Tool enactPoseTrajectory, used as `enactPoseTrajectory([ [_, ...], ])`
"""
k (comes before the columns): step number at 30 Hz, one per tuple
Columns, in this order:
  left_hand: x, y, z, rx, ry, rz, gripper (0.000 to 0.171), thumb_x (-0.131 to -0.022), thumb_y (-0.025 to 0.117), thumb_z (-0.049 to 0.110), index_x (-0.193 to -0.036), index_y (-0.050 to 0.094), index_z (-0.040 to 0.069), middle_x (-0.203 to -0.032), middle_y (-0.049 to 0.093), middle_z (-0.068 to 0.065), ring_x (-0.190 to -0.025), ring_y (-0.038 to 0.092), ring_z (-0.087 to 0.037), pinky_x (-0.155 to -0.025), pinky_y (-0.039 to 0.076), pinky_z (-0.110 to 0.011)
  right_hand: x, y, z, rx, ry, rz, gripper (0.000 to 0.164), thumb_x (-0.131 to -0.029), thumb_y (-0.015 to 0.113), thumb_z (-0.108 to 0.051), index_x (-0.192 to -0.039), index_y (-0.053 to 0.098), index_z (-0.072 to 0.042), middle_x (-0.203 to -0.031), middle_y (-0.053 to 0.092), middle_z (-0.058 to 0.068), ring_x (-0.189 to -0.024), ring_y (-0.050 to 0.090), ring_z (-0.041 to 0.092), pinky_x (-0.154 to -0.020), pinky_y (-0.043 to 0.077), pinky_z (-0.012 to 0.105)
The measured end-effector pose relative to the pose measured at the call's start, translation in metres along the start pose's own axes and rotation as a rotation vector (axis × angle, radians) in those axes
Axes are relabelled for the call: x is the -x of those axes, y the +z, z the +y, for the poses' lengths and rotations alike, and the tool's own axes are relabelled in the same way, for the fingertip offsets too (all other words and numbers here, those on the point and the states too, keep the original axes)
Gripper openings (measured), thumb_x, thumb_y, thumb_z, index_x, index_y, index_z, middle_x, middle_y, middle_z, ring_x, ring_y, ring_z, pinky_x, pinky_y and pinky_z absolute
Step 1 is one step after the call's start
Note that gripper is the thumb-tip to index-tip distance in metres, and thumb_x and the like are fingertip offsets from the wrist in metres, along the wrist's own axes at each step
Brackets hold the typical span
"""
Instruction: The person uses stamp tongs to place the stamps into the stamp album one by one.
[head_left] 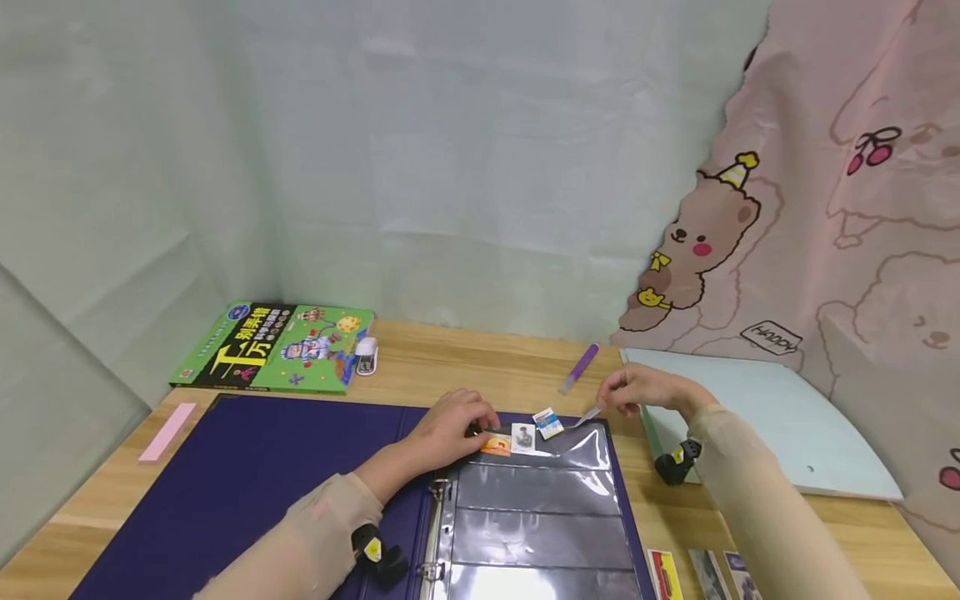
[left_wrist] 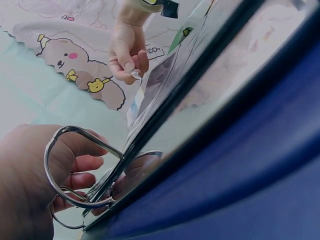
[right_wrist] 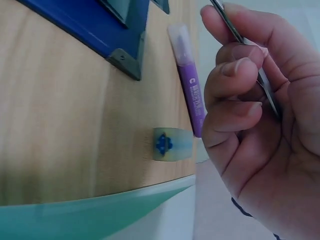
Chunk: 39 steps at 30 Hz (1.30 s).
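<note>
My right hand (head_left: pixel 643 390) pinches metal tweezers (right_wrist: pixel 234 26) between thumb and fingers. Their tips reach to a tilted blue-and-white stamp (head_left: pixel 548 422) at the top strip of a black album page (head_left: pixel 543 492). Left of it are a grey portrait stamp (head_left: pixel 523 438) and an orange stamp (head_left: pixel 497 445). My left hand (head_left: pixel 446 429) rests at the page's upper left corner, thumb beside the orange stamp and fingers at the top edge. In the left wrist view its fingers bend toward the page behind a metal binder ring (left_wrist: pixel 48 150).
The blue album cover (head_left: pixel 285 475) lies spread to the left. A green book (head_left: pixel 300 350), a white gadget (head_left: pixel 366 356) and a pink strip (head_left: pixel 167 432) lie beyond it. A purple pen (head_left: pixel 580 367) and a pale blue folder (head_left: pixel 772 425) are at right. Loose cards (head_left: pixel 664 573) lie nearer.
</note>
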<state>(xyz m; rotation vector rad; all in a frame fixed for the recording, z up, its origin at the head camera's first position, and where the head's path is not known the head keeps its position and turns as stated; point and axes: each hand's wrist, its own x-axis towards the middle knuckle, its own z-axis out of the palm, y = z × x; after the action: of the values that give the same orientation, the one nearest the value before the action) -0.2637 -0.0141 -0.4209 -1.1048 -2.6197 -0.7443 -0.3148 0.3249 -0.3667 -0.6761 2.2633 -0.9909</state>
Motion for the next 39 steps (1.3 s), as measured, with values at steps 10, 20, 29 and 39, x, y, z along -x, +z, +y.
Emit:
enactPoseTrajectory([
  [10, 0.000, 0.000, 0.000, 0.000, -0.016, -0.007, 0.012, -0.077, 0.067, 0.017, -0.087, 0.065, 0.020, -0.080, 0.055, 0.007, -0.078, 0.046, -0.008, -0.079, 0.039, -0.031, -0.015, -0.010, -0.019, 0.073, 0.089, -0.087, 0.020, -0.079, 0.055, -0.006, -0.087, 0.061, 0.011, -0.058, 0.054, -0.004, -0.049, 0.045, 0.005, -0.048, 0.039, 0.021],
  [20, 0.000, -0.001, 0.002, 0.004, -0.007, -0.017, 0.011, -0.078, 0.066, 0.018, -0.089, 0.065, 0.019, -0.081, 0.055, 0.006, -0.079, 0.047, -0.008, -0.080, 0.039, -0.032, -0.028, -0.010, -0.037, 0.129, 0.204, -0.149, 0.024, -0.076, 0.062, -0.009, -0.084, 0.060, 0.014, -0.053, 0.049, -0.006, -0.045, 0.040, 0.005, -0.048, 0.037, 0.020],
  [29, -0.001, -0.002, 0.001, 0.012, -0.006, -0.013, 0.011, -0.077, 0.067, 0.017, -0.088, 0.065, 0.019, -0.080, 0.056, 0.006, -0.078, 0.047, -0.008, -0.078, 0.039, -0.031, -0.031, -0.008, -0.036, 0.098, 0.323, -0.225, 0.013, -0.077, 0.065, -0.013, -0.077, 0.063, 0.000, -0.055, 0.051, -0.007, -0.048, 0.041, 0.005, -0.049, 0.034, 0.020],
  [39, -0.001, 0.001, -0.001, -0.007, 0.007, -0.005, 0.011, -0.077, 0.067, 0.018, -0.087, 0.064, 0.020, -0.080, 0.055, 0.007, -0.078, 0.048, -0.007, -0.078, 0.040, -0.030, -0.017, -0.018, -0.026, 0.024, 0.219, -0.127, 0.031, -0.083, 0.060, -0.017, -0.096, 0.059, 0.011, -0.060, 0.054, -0.004, -0.051, 0.045, 0.005, -0.051, 0.036, 0.021],
])
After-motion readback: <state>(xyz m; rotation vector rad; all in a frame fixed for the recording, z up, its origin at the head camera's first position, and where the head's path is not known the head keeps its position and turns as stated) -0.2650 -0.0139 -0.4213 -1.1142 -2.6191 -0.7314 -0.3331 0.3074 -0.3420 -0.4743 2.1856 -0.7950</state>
